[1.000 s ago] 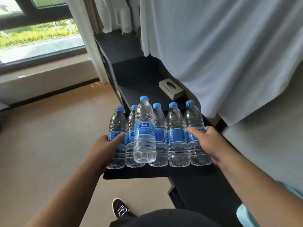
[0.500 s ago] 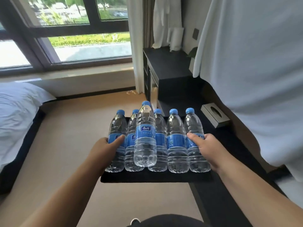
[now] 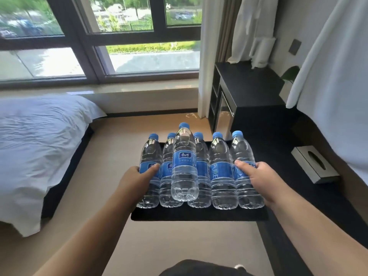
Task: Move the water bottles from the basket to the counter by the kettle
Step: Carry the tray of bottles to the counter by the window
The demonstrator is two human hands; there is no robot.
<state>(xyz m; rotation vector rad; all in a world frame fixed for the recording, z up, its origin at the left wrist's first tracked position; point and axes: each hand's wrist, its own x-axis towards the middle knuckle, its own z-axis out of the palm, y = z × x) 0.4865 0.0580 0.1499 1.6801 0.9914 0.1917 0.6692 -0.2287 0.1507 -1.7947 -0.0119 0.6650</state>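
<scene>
Several clear water bottles (image 3: 221, 172) with blue caps and blue labels stand in a row on a flat black tray (image 3: 199, 215) held out over the floor. One more bottle (image 3: 184, 168) rests on top of the row, near its middle. My left hand (image 3: 137, 178) grips the leftmost bottle and the tray's left side. My right hand (image 3: 256, 178) presses on the rightmost bottle at the tray's right side. No kettle and no basket are in view.
A long black counter (image 3: 282, 188) runs along the right wall with a silver tissue box (image 3: 314, 165) on it. A taller black cabinet (image 3: 249, 86) stands behind it by the window. A white bed (image 3: 35, 140) lies left. White cloth (image 3: 338, 76) hangs at right.
The view has swung left and up: the window and bed have come into sight. The tray of bottles stays held between both hands, now further left of the counter.
</scene>
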